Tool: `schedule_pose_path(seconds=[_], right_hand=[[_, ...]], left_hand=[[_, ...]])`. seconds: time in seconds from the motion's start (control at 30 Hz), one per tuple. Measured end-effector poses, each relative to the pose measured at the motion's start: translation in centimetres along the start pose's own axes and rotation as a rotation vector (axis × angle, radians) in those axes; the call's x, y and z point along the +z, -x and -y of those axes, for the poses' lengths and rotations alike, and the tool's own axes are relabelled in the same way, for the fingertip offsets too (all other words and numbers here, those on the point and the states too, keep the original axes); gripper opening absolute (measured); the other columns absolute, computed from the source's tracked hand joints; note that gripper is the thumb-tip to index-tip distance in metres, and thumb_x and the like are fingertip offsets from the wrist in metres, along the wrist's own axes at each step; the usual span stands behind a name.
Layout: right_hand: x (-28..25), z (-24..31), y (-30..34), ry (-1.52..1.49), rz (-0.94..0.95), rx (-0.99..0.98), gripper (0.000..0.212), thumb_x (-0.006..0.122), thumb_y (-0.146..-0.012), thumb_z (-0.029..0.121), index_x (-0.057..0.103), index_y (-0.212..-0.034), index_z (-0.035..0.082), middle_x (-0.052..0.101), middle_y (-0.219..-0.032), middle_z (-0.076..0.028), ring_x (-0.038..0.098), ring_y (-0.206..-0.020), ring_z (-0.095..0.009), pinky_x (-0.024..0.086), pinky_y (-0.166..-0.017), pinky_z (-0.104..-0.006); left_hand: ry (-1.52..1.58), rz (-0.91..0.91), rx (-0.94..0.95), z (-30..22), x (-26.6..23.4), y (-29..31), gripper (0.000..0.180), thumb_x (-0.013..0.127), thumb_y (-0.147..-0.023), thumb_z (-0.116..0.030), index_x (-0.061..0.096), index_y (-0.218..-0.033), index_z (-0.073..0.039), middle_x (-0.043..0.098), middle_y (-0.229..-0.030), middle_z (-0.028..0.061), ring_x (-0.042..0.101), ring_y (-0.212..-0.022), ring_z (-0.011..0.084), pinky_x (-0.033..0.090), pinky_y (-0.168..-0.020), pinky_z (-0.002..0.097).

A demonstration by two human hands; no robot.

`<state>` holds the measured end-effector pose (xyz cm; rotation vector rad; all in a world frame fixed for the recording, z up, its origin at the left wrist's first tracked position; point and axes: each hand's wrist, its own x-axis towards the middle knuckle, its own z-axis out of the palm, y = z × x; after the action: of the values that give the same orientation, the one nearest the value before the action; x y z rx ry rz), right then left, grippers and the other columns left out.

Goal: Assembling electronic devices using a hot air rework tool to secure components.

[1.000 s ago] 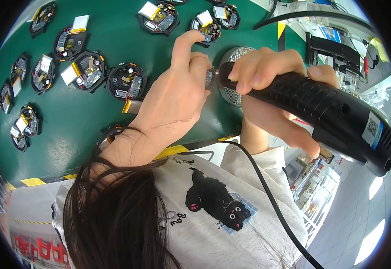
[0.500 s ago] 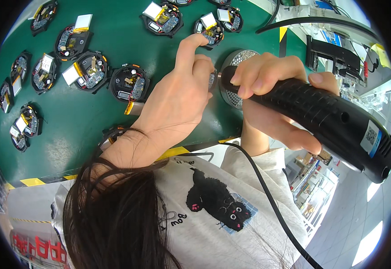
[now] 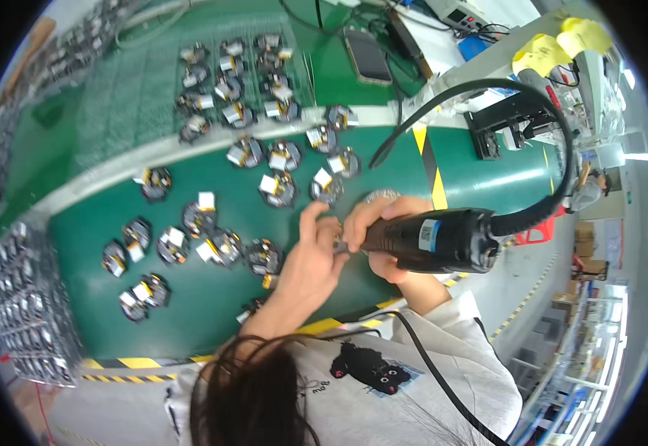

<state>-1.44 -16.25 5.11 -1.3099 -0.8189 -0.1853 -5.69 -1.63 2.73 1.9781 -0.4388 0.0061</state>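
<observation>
In my right hand [image 3: 383,230] is a black corded electric screwdriver [image 3: 446,241], held almost level with its tip toward the left. My left hand [image 3: 313,260] is at the tip, its fingers closed around a small greyish thing mostly hidden by them; its index finger points forward. Behind my right fingers shows the rim of a round dish [image 3: 382,195] of small silvery bits. Left of my left hand lies a round black housing [image 3: 263,256] with a circuit board inside. Another open housing [image 3: 327,187] with a white battery pack lies just beyond my fingertips.
Several similar housings [image 3: 223,247] are spread over the green mat [image 3: 190,320]. More sit in a clear tray [image 3: 246,82] beyond a pale ledge, near a phone [image 3: 368,56]. Packed trays [image 3: 26,305] stand at the left. A black stand [image 3: 498,130] is at the right; the tool's cable [image 3: 480,83] arcs overhead.
The view has tilted up and back, so more of the bench shows. The screwdriver now lies more level, its rear end raised. Both hands stay together at its tip.
</observation>
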Motion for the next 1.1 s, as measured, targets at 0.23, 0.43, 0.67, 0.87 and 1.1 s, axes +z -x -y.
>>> schedule_pose_path(seconds=[0.23,0.43,0.67,0.87,1.1], right_hand=[[0.0,0.6,0.1,-0.150,-0.084,0.098,0.060,0.077,-0.072,0.051,0.046,-0.105,0.011,0.056,-0.066,-0.010,0.058,-0.058,-0.021,0.050,-0.055,-0.0323],[-1.4,2.0,-2.7,-0.172,-0.372,-0.126,0.071,0.078,-0.069,0.056,0.042,-0.106,0.007,0.057,-0.066,-0.011,0.058,-0.054,-0.020,0.050,-0.050,-0.0301],[-8.5,5.3,-6.6,0.257,-0.374,-0.499,0.060,0.073,-0.080,0.046,0.041,-0.102,0.000,0.057,-0.069,-0.013,0.057,-0.054,-0.019,0.048,-0.048,-0.0291],[-12.1,6.9,-4.4,0.941,-0.194,-0.298,0.045,0.079,-0.074,0.026,0.053,-0.099,-0.001,0.063,-0.076,-0.011,0.062,-0.063,-0.023,0.047,-0.053,-0.0317],[-14.7,4.2,2.8,1.604,0.025,0.439,0.053,0.072,-0.076,0.043,0.054,-0.109,0.005,0.064,-0.094,-0.017,0.063,-0.077,-0.036,0.050,-0.065,-0.0415]], left_hand=[[0.026,0.027,-0.029,-0.4,1.3,-0.3,0.040,0.070,-0.072,0.003,0.051,-0.108,0.004,0.040,-0.125,0.0210,0.060,-0.095,0.0402,0.053,-0.079,0.0444],[-0.197,0.000,0.011,-0.1,0.5,-0.4,0.034,0.066,-0.077,0.000,0.054,-0.108,0.004,0.040,-0.130,0.0191,0.054,-0.111,0.0387,0.049,-0.089,0.0429],[0.367,0.147,0.405,-10.4,-5.1,-0.4,0.028,0.055,-0.077,0.004,0.063,-0.104,0.002,0.062,-0.108,0.0161,0.059,-0.106,0.0309,0.045,-0.091,0.0401],[1.589,0.607,0.673,-15.9,-5.0,4.6,0.025,0.048,-0.092,-0.006,0.057,-0.109,0.009,0.056,-0.107,0.0192,0.058,-0.088,0.0296,0.046,-0.079,0.0378],[1.391,0.635,0.676,-12.6,-8.3,5.2,0.015,0.056,-0.088,-0.011,0.062,-0.088,0.002,0.061,-0.086,0.0137,0.057,-0.069,0.0246,0.045,-0.060,0.0336]])
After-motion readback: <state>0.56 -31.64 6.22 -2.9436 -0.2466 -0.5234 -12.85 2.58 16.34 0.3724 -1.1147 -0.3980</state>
